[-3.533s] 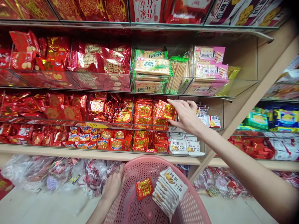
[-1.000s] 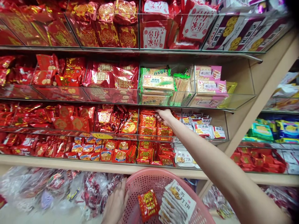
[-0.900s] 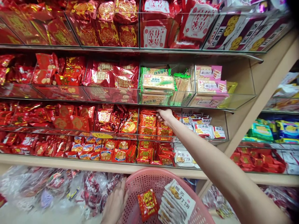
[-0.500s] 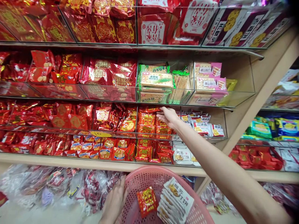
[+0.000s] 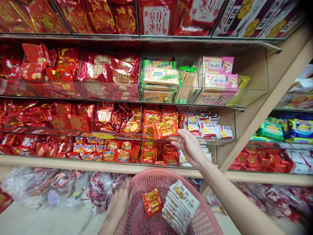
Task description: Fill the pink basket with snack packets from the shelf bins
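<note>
Brings another red packet (image 5: 166,129) out and down, nearer the basket (image 5: 204,213), pinched in the right hand (image 5: 189,147). Rests the left hand (image 5: 119,201) against the basket; can't tell how tight.

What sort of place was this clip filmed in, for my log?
Most likely a shop's snack section: shelves are lined with wrapped biscuits, a yellow tag that may be a price label sits on one front, and a pink basket holds white packets.

Pale wooden shelving (image 5: 73,164) with 4 visible tiers and clear guards (image 5: 254,98) spans the frame; a wooden panel (image 5: 271,94) slants at right, and pale floor (image 5: 49,217) shows lower left.
</note>
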Tool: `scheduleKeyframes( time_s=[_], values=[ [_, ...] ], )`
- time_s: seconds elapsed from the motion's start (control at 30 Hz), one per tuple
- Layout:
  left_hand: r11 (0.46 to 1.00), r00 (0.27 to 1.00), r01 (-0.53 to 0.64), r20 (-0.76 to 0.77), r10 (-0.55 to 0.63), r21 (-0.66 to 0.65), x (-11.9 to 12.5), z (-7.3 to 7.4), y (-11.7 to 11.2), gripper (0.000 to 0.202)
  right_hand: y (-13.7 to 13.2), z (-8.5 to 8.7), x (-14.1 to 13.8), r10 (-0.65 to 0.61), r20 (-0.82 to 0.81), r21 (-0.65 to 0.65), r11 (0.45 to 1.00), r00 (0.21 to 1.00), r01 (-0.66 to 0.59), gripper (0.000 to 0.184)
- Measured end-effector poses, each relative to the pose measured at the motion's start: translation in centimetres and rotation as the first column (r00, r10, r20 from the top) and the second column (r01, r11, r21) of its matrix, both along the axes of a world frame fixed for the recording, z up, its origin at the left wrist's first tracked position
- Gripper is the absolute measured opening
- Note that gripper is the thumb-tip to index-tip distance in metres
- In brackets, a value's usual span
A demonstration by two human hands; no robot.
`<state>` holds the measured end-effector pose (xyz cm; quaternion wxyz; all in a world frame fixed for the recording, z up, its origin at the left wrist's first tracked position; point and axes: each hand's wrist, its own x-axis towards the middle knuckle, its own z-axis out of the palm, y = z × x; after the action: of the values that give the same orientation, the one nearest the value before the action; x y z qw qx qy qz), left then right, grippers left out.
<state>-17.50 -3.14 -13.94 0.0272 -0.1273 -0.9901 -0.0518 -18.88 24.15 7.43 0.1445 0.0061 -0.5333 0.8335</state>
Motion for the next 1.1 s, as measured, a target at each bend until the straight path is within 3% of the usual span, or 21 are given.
scheduleKeyframes(
  time_s=[0.17,0.3,0.37,0.43,0.5,0.57,0.67,0.77,1.1],
  values=[
    [1.000,1.000,-0.001,0.012,0.001,-0.009,0.2,0.4,0.3,0.047,-0.4,-4.8,2.8,0.075,0.228,0.210,0.970,0.971,-0.125,0.025],
    [1.000,1.000,-0.022,0.022,0.022,0.011,0.4,0.6,0.3,0.047,-1.7,-9.7,4.0,0.118,0.327,0.415,0.873,0.938,-0.255,0.017],
    [1.000,1.000,-0.023,0.020,0.023,0.020,0.3,0.6,0.3,0.047,-2.6,-11.9,4.7,0.075,0.278,0.607,0.759,0.958,-0.235,0.012],
    [0.999,1.000,-0.017,0.008,0.017,0.029,0.3,0.6,0.3,0.047,-3.6,-14.0,5.4,0.011,0.185,0.804,0.573,0.983,-0.158,0.012],
    [0.999,1.000,-0.016,-0.009,0.016,0.037,0.3,0.6,0.3,0.046,-4.7,-15.8,6.1,-0.033,0.132,0.903,0.417,0.991,-0.107,0.013],
    [0.999,1.000,-0.019,-0.017,0.019,0.034,0.3,0.6,0.3,0.045,-5.8,-17.4,6.7,-0.068,0.143,0.931,0.347,0.987,-0.111,0.011],
    [1.000,1.000,-0.011,-0.018,0.011,0.027,0.5,0.7,0.3,0.045,-7.2,-19.7,7.0,-0.114,0.170,0.945,0.302,0.979,-0.128,0.011],
    [1.000,1.000,-0.007,-0.011,0.008,0.016,0.5,0.8,0.3,0.045,-7.8,-21.4,7.0,-0.164,0.177,0.949,0.290,0.970,-0.124,0.013],
    [1.000,1.000,-0.015,0.002,0.015,0.002,0.3,0.9,0.3,0.045,-7.7,-23.4,6.8,-0.287,0.127,0.936,0.351,0.950,-0.019,0.012]
  ],
)
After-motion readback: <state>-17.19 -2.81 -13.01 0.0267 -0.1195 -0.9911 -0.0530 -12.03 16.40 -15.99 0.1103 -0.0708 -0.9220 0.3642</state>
